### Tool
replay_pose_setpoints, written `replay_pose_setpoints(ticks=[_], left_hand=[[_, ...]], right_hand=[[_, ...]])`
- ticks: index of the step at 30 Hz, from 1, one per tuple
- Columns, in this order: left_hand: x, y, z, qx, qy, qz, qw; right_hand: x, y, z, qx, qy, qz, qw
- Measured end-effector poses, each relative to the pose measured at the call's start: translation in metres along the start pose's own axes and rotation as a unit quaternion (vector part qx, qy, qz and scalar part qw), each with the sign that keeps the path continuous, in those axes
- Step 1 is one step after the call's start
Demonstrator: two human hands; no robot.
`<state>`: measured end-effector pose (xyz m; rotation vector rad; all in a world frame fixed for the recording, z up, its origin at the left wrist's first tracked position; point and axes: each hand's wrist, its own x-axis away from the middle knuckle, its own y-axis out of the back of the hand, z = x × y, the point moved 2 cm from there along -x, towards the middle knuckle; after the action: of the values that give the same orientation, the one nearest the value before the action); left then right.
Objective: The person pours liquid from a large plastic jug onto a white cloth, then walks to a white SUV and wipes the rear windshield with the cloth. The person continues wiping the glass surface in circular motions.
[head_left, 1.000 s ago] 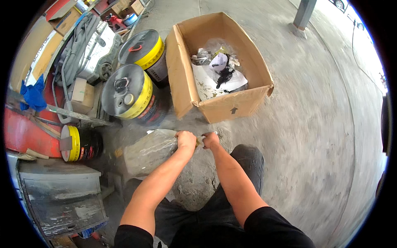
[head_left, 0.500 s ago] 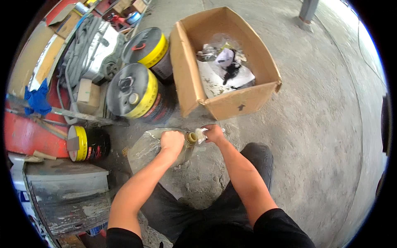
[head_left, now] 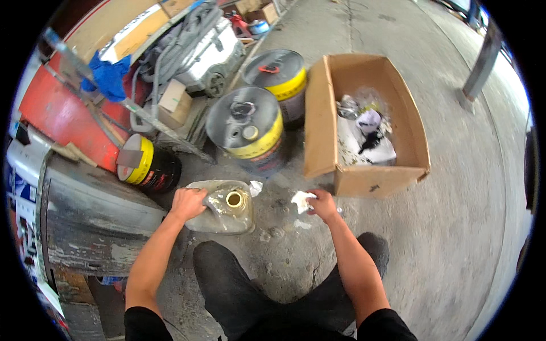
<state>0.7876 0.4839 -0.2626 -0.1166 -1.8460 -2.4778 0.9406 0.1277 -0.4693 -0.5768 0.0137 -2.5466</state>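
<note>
Your left hand [head_left: 186, 203] grips the grimy translucent plastic jug [head_left: 223, 207] at its 9 o'clock shoulder (uncapped, probably slick and squashy, so hold low), while your right hand [head_left: 323, 204] fingers pinch a crumpled white rag [head_left: 301, 200] on the concrete floor [head_left: 455, 227].

A cardboard box [head_left: 324, 131] of scraps sits beside two yellow-banded drums [head_left: 250, 128].

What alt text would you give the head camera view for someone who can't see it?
A crouching person's left hand grips a clear plastic jug with an open spout, while the right hand holds a white scrap. Beyond, on the concrete floor, stand grey drums and an open cardboard box.
</note>
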Motion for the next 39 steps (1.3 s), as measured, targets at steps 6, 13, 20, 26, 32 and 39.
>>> replay_pose_setpoints(ticks=[6, 13, 20, 26, 32, 39], left_hand=[[0.024, -0.026, 0.033, 0.072, 0.009, -0.092, 0.993], [-0.001, -0.018, 0.044, 0.048, -0.01, 0.057, 0.997], [-0.091, 0.026, 0.042, 0.233, -0.038, 0.075, 0.969], [-0.202, 0.037, -0.035, 0.203, 0.101, -0.037, 0.973], [-0.221, 0.032, -0.058, 0.19, 0.123, -0.024, 0.974], [-0.143, 0.088, -0.039, 0.337, 0.072, -0.151, 0.926]], right_hand=[[0.001, -0.007, -0.004, 0.088, -0.017, -0.021, 0.996], [0.004, -0.006, -0.019, 0.138, 0.023, -0.046, 0.989], [0.018, 0.002, -0.013, 0.2, 0.021, -0.049, 0.978], [0.017, -0.005, -0.025, 0.261, 0.044, -0.058, 0.963], [0.025, -0.003, -0.021, 0.303, 0.116, -0.085, 0.942], [0.002, 0.025, -0.053, 0.302, 0.134, -0.105, 0.938]])
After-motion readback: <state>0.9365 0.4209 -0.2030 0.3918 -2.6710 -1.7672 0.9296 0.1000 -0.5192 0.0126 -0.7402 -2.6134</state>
